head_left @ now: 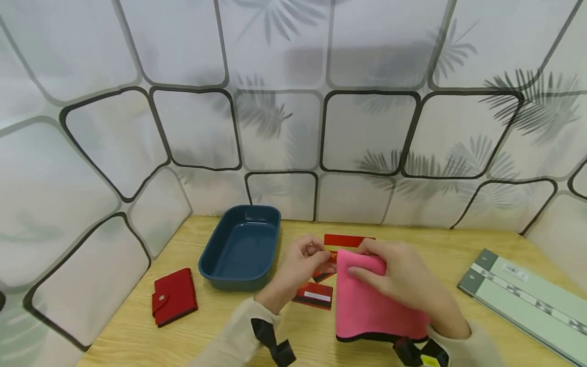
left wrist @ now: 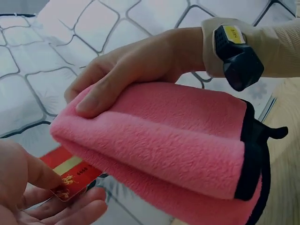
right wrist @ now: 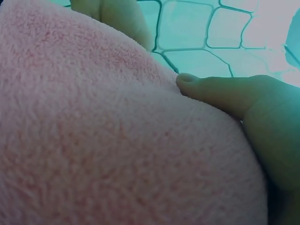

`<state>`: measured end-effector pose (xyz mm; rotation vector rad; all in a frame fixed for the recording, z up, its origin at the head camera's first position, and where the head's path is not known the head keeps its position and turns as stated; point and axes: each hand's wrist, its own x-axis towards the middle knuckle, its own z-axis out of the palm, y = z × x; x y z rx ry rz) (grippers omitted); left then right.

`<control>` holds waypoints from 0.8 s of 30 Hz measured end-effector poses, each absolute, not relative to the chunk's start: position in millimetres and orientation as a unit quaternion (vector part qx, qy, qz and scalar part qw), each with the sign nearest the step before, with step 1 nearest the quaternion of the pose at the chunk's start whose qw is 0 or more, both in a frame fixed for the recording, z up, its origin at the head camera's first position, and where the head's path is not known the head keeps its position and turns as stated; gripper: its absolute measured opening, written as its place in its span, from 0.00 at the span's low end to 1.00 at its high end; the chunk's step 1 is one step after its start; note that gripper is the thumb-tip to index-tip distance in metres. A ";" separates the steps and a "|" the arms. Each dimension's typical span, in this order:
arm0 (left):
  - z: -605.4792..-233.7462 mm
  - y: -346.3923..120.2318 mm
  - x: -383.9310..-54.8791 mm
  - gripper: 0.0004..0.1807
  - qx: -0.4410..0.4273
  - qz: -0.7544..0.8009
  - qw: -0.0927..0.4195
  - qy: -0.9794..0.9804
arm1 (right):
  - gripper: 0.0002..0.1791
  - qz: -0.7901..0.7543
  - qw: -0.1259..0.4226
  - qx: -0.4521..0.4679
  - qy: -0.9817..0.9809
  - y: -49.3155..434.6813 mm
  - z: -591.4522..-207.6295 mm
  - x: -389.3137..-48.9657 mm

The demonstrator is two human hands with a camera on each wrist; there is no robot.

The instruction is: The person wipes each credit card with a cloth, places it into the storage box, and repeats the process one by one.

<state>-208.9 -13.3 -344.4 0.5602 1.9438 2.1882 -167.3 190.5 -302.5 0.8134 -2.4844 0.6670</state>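
My left hand (head_left: 300, 262) pinches a red bank card (head_left: 348, 239) with a gold band by one corner; gold markings and digits show in the left wrist view. My right hand (head_left: 399, 272) grips a folded pink fleecy cloth (head_left: 367, 311) with black edging, thumb on the near side. Part of the card lies behind the cloth's edge, and I cannot tell whether they touch. Below the left hand, a red card (head_left: 314, 295) with black and white stripes lies on the table. Another card (head_left: 322, 277) beside it is mostly hidden. Cloth fills most of the right wrist view.
A dark blue tray (head_left: 240, 281) stands left of my hands on the wooden table (head_left: 220, 316). Farther left lies a red snap-closure wallet (head_left: 176, 297). A pale green binder or album (head_left: 523, 300) lies at the right. A patterned curtain (head_left: 284, 132) borders the table behind.
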 end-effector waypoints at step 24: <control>-343.9 -10.3 -202.3 0.13 0.248 0.612 0.040 0.750 | 0.15 0.206 0.318 0.330 -0.865 187.5 -320.6 -189.4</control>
